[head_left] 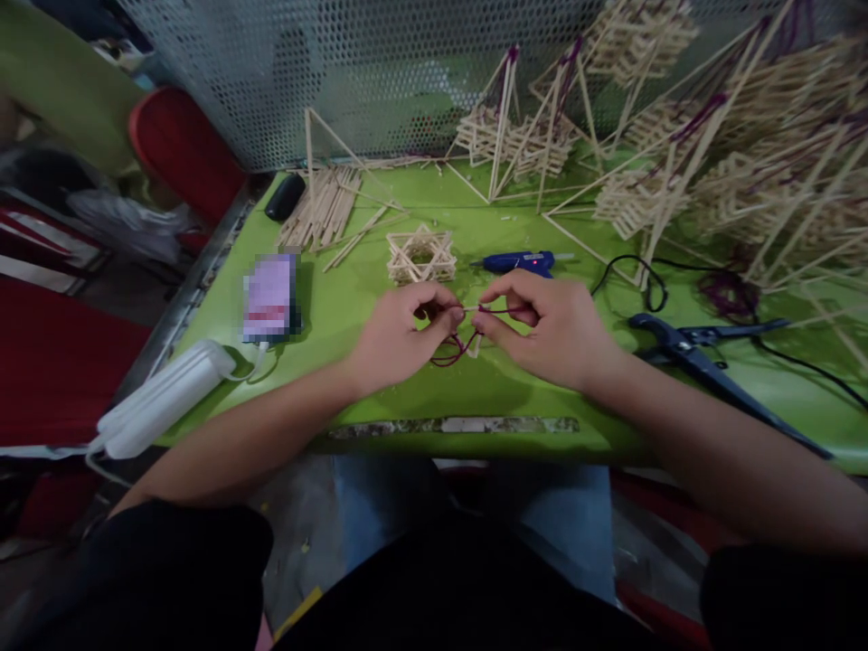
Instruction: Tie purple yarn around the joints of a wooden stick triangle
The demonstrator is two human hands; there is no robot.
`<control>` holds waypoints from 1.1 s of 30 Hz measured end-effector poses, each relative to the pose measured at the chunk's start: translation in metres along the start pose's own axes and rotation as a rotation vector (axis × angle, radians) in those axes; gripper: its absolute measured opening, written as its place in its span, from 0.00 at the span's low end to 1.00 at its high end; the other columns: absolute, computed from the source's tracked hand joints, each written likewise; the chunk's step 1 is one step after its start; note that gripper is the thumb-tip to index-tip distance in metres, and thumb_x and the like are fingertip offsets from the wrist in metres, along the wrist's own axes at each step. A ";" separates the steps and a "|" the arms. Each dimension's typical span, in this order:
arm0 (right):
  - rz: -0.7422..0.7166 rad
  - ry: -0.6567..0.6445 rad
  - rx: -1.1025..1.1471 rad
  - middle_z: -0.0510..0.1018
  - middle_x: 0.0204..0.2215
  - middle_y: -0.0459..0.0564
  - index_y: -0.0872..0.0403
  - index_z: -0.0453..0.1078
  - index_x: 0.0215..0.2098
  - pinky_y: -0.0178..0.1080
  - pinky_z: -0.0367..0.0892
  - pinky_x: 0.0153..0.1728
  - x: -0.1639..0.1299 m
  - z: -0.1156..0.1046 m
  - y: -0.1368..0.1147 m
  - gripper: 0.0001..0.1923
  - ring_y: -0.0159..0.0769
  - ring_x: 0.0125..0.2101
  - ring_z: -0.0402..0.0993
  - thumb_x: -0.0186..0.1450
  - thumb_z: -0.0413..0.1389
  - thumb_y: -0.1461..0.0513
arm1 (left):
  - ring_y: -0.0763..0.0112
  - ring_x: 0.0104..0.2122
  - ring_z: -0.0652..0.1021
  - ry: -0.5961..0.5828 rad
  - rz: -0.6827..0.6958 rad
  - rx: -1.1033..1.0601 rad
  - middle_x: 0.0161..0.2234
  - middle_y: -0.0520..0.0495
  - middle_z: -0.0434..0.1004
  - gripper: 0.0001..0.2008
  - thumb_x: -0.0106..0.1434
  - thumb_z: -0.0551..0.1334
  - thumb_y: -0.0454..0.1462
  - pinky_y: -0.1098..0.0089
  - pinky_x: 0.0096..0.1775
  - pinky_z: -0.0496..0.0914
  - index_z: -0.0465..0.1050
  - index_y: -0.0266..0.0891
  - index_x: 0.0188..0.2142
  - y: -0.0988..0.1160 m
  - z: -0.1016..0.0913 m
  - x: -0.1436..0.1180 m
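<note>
My left hand and my right hand meet over the middle of the green table. Both pinch a dark red thread and a thin wooden stick between their fingertips. The thread loops down onto the table between the hands. A small star-shaped stick frame lies just beyond my fingers. A blue glue gun lies behind my right hand.
Loose sticks lie at the back left near a black object. Finished stick frames are piled at the back right. Blue pliers and a black cord lie at the right. A phone and a white power bank sit left.
</note>
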State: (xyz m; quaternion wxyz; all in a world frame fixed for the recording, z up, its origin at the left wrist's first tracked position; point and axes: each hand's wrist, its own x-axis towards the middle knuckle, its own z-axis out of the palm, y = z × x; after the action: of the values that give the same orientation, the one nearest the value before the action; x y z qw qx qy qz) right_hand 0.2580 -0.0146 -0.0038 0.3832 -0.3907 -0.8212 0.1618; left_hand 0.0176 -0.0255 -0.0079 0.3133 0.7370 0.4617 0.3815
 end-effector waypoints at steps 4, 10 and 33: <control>-0.016 0.017 -0.028 0.67 0.18 0.39 0.49 0.85 0.39 0.40 0.51 0.24 0.000 -0.003 -0.002 0.07 0.29 0.20 0.55 0.73 0.68 0.56 | 0.68 0.33 0.80 -0.004 -0.032 -0.055 0.33 0.47 0.85 0.11 0.73 0.71 0.45 0.65 0.37 0.71 0.82 0.40 0.38 0.001 -0.001 0.000; -0.021 -0.102 0.018 0.61 0.15 0.37 0.50 0.87 0.36 0.40 0.49 0.23 0.000 -0.004 -0.003 0.08 0.27 0.18 0.52 0.73 0.68 0.58 | 0.69 0.29 0.77 0.018 -0.060 -0.091 0.30 0.50 0.81 0.12 0.72 0.72 0.45 0.66 0.35 0.68 0.79 0.41 0.35 0.004 -0.001 0.000; 0.226 -0.229 0.380 0.67 0.22 0.41 0.55 0.81 0.37 0.38 0.53 0.25 0.004 0.002 0.000 0.10 0.29 0.23 0.58 0.71 0.68 0.56 | 0.71 0.28 0.79 0.009 -0.170 -0.288 0.31 0.45 0.85 0.21 0.68 0.76 0.54 0.71 0.30 0.72 0.82 0.39 0.37 0.000 0.005 -0.003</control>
State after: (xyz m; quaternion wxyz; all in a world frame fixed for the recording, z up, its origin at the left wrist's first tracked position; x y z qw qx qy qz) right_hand 0.2554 -0.0115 -0.0033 0.3336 -0.3801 -0.7651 0.3986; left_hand 0.0208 -0.0292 -0.0115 0.4449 0.6409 0.4643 0.4192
